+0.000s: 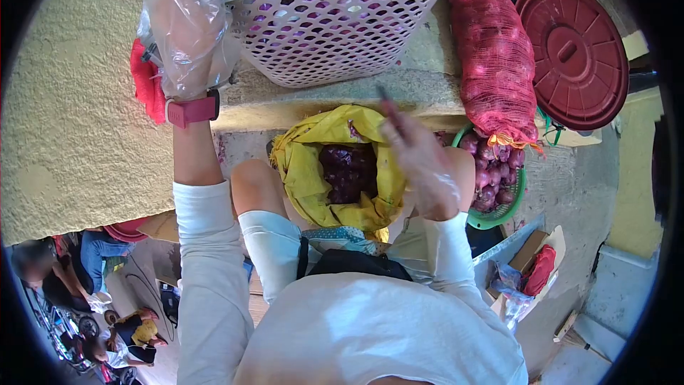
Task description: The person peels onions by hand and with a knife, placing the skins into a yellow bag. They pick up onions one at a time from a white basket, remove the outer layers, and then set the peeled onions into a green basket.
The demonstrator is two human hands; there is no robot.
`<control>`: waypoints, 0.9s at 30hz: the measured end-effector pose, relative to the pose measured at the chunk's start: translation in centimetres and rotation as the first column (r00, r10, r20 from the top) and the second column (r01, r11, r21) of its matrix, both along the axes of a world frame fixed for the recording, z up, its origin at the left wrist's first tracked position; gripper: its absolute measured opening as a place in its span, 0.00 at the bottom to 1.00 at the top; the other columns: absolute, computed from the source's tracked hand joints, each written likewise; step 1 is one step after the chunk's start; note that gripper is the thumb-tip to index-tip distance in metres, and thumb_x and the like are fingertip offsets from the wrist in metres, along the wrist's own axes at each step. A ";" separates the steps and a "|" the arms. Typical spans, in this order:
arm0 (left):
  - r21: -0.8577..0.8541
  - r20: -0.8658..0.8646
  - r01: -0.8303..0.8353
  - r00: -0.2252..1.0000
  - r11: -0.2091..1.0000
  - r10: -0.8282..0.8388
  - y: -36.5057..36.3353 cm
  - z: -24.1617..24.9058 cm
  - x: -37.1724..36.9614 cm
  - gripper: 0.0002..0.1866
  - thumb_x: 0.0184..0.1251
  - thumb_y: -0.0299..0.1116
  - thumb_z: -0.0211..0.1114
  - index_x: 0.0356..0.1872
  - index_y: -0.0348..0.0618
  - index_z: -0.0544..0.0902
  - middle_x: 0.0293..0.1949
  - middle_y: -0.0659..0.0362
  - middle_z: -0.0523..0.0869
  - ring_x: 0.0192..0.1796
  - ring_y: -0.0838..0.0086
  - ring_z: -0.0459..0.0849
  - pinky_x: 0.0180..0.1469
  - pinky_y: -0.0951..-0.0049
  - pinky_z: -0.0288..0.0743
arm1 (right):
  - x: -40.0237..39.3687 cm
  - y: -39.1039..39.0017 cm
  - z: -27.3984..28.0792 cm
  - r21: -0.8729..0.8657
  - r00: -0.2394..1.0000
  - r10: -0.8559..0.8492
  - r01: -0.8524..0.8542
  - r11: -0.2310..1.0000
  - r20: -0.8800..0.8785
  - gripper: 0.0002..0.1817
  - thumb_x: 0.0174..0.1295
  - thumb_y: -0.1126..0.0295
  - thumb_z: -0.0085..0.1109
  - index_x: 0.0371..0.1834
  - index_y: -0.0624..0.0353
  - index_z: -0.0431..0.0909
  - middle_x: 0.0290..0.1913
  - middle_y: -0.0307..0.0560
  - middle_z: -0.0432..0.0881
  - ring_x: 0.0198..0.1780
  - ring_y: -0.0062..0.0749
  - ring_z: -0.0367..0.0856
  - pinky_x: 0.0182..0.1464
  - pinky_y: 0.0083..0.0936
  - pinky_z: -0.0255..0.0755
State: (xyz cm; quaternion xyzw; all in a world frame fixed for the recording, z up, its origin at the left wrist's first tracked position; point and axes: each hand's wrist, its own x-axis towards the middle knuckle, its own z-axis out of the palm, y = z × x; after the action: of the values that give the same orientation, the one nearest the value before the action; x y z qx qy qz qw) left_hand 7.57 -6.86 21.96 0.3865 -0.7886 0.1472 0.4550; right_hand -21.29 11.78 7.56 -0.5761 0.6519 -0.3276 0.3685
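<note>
My left hand (187,32), wrapped in a clear plastic glove, reaches to the left end of a pale perforated plastic basket (331,25). Its fingers are partly covered by the plastic, so their grip does not show clearly. My right hand (422,167) is blurred and closed around a small knife (394,115), blade pointing up and away. Between my knees stands a yellow sack (299,171) with its mouth folded open. Dark red onions (348,171) lie inside it, just left of my right hand. Purple pieces show through the basket's holes.
A red mesh sack of onions (495,57) leans right of the basket, beside a dark red round lid (572,53). Below the sack is a green basket (489,222) of red onions. Red netting (144,85) lies by my left wrist. Other people (132,335) are at lower left.
</note>
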 end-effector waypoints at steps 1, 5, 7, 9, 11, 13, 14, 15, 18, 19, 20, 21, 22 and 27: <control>-0.089 0.070 -0.031 0.997 0.996 0.037 -0.4 -0.3 0.4 0.21 0.85 0.38 0.49 0.41 0.38 0.90 0.36 0.53 0.92 0.38 0.66 0.91 0.43 0.68 0.80 | -0.4 0.8 0.5 0.010 0.973 -0.186 0.187 0.982 0.133 0.25 0.76 0.55 0.58 0.70 0.57 0.78 0.48 0.46 0.87 0.47 0.33 0.86 0.44 0.29 0.76; -0.247 0.008 0.015 1.000 0.969 -0.014 0.3 -1.0 0.1 0.21 0.84 0.42 0.50 0.50 0.39 0.89 0.44 0.53 0.91 0.49 0.62 0.88 0.54 0.64 0.79 | -8.0 3.6 -2.0 -0.048 0.703 -0.453 0.567 0.822 0.548 0.32 0.78 0.54 0.57 0.82 0.46 0.64 0.64 0.53 0.81 0.53 0.31 0.80 0.51 0.29 0.74; -0.351 -0.025 0.044 0.998 0.935 -0.056 1.2 -1.2 -0.7 0.23 0.84 0.44 0.50 0.55 0.40 0.88 0.50 0.53 0.91 0.57 0.60 0.87 0.60 0.61 0.78 | -13.0 4.5 -2.6 -0.011 0.683 -0.673 0.704 0.710 0.284 0.35 0.77 0.52 0.58 0.84 0.38 0.59 0.52 0.48 0.82 0.41 0.29 0.73 0.44 0.27 0.72; -0.252 -0.077 0.129 0.985 0.959 -0.153 4.6 -3.2 -2.6 0.23 0.83 0.45 0.49 0.56 0.39 0.87 0.54 0.54 0.89 0.61 0.59 0.84 0.64 0.59 0.76 | -18.4 7.0 -5.8 -0.051 0.656 -0.754 0.755 0.654 0.033 0.38 0.75 0.50 0.59 0.85 0.37 0.57 0.45 0.46 0.85 0.36 0.32 0.73 0.43 0.30 0.72; -0.025 -0.078 0.249 0.965 0.968 -0.250 8.5 -6.1 -3.7 0.24 0.83 0.46 0.49 0.56 0.39 0.87 0.57 0.53 0.87 0.65 0.58 0.81 0.69 0.56 0.72 | -22.9 10.2 -9.3 -0.122 0.597 -0.778 0.772 0.624 -0.197 0.39 0.73 0.47 0.60 0.84 0.39 0.59 0.52 0.51 0.87 0.44 0.39 0.83 0.51 0.36 0.75; 0.300 0.006 0.194 0.979 0.934 -0.205 12.8 -9.8 -4.5 0.19 0.78 0.44 0.57 0.54 0.42 0.88 0.57 0.52 0.87 0.66 0.56 0.80 0.70 0.54 0.72 | -26.1 12.4 -12.8 -0.213 0.542 -0.777 0.758 0.616 -0.320 0.39 0.72 0.46 0.60 0.84 0.41 0.60 0.57 0.55 0.87 0.51 0.43 0.87 0.56 0.39 0.76; 0.393 -0.026 0.200 0.978 0.898 -0.207 14.6 -12.3 -5.1 0.17 0.75 0.41 0.61 0.54 0.44 0.88 0.57 0.52 0.87 0.64 0.54 0.82 0.68 0.54 0.73 | -26.9 13.3 -13.6 -0.088 0.541 -0.732 0.777 0.623 -0.414 0.40 0.71 0.44 0.60 0.83 0.44 0.61 0.63 0.57 0.84 0.59 0.46 0.84 0.61 0.39 0.73; 0.481 -0.060 0.207 0.977 0.852 -0.204 16.1 -14.9 -5.5 0.15 0.71 0.39 0.65 0.54 0.45 0.88 0.56 0.53 0.88 0.62 0.53 0.83 0.67 0.54 0.74 | -27.9 13.9 -14.7 0.036 0.544 -0.673 0.790 0.612 -0.501 0.41 0.71 0.42 0.60 0.83 0.47 0.62 0.68 0.59 0.81 0.67 0.48 0.82 0.67 0.39 0.71; 0.565 -0.110 0.196 0.981 0.801 -0.162 17.9 -21.1 -5.9 0.12 0.67 0.37 0.69 0.47 0.44 0.87 0.52 0.52 0.87 0.54 0.54 0.84 0.59 0.57 0.75 | -31.1 14.5 -21.1 0.072 0.641 -0.723 0.759 0.648 -0.258 0.43 0.70 0.41 0.60 0.82 0.53 0.63 0.71 0.58 0.78 0.67 0.51 0.81 0.67 0.38 0.71; 0.702 -0.089 0.236 0.965 0.672 -0.246 17.8 -21.9 -5.8 0.11 0.68 0.36 0.68 0.45 0.43 0.87 0.48 0.52 0.87 0.52 0.53 0.84 0.57 0.56 0.77 | -32.5 14.7 -24.1 -0.099 0.677 -0.701 0.700 0.707 -0.225 0.43 0.70 0.41 0.62 0.81 0.54 0.64 0.74 0.58 0.75 0.69 0.53 0.78 0.69 0.37 0.69; 0.816 -0.083 0.252 0.941 0.520 -0.327 17.5 -23.0 -5.6 0.10 0.68 0.35 0.68 0.43 0.41 0.86 0.44 0.52 0.86 0.49 0.52 0.85 0.54 0.56 0.78 | -32.8 14.6 -25.1 -0.099 0.683 -0.696 0.694 0.713 -0.223 0.43 0.70 0.41 0.62 0.81 0.54 0.64 0.74 0.58 0.75 0.69 0.53 0.78 0.69 0.37 0.69; 0.773 -0.114 0.299 0.933 0.560 -0.342 17.3 -24.8 -5.6 0.09 0.69 0.36 0.68 0.39 0.40 0.85 0.40 0.50 0.84 0.45 0.52 0.85 0.50 0.56 0.78 | -32.9 14.3 -25.8 -0.046 0.662 -0.730 0.734 0.677 -0.172 0.44 0.69 0.41 0.62 0.81 0.55 0.63 0.75 0.58 0.74 0.71 0.53 0.77 0.70 0.37 0.68; 0.772 -0.109 0.293 0.936 0.564 -0.336 17.1 -24.8 -5.8 0.09 0.69 0.36 0.68 0.39 0.40 0.85 0.40 0.50 0.84 0.45 0.52 0.85 0.50 0.56 0.78 | -32.8 13.9 -26.2 0.010 0.635 -0.763 0.769 0.639 -0.124 0.45 0.69 0.41 0.63 0.81 0.57 0.63 0.75 0.59 0.72 0.72 0.53 0.75 0.71 0.37 0.67; 0.731 -0.175 0.292 0.954 0.617 -0.243 17.1 -29.5 -5.8 0.11 0.64 0.39 0.75 0.41 0.44 0.87 0.42 0.59 0.89 0.50 0.62 0.85 0.58 0.63 0.79 | -31.6 13.0 -23.6 0.126 0.619 -0.735 0.782 0.611 -0.276 0.49 0.65 0.39 0.66 0.79 0.64 0.64 0.73 0.64 0.74 0.71 0.55 0.76 0.72 0.37 0.66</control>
State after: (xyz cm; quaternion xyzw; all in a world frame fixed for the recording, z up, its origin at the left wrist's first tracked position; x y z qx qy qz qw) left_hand 1.82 10.21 -7.52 0.4215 -0.8135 -0.2715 0.2948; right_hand -52.88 24.74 -16.08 -0.2256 0.9013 -0.3154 0.1932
